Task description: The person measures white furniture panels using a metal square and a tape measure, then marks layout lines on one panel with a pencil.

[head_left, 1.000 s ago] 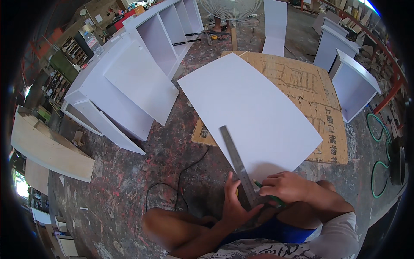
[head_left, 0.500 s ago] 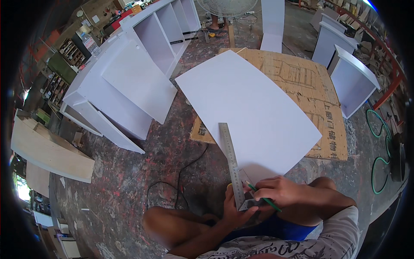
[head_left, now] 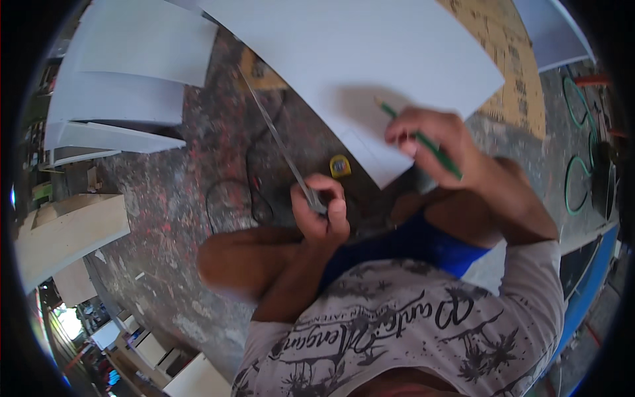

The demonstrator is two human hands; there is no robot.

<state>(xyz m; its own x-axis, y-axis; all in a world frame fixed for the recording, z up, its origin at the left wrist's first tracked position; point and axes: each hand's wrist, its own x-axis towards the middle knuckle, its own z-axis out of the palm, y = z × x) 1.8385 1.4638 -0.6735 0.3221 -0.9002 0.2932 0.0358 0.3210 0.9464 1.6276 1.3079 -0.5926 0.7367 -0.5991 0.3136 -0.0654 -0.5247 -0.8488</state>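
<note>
My left hand [head_left: 321, 212] grips one end of a long metal ruler [head_left: 278, 135], which runs up and to the left, off the left edge of a large white board [head_left: 370, 53]. My right hand [head_left: 436, 142] holds a green pencil [head_left: 417, 135] over the board's near corner, its tip pointing up-left just above the white surface. A small yellow tape measure [head_left: 340, 165] lies on the floor between my two hands, beside the board's near edge. My knees and blue shorts fill the space below the hands.
White cabinet panels [head_left: 119, 73] lie on the stained floor at left, with a pale wooden plank [head_left: 66, 231] below them. A black cable [head_left: 231, 198] loops near my left knee. Cardboard [head_left: 516, 73] lies under the board at right, and green hose loops [head_left: 582, 172] sit at far right.
The view has dropped much closer to the board. The ruler has come off the white board to its left side, held in my left hand alone, and my right hand now holds the pencil apart.
</note>
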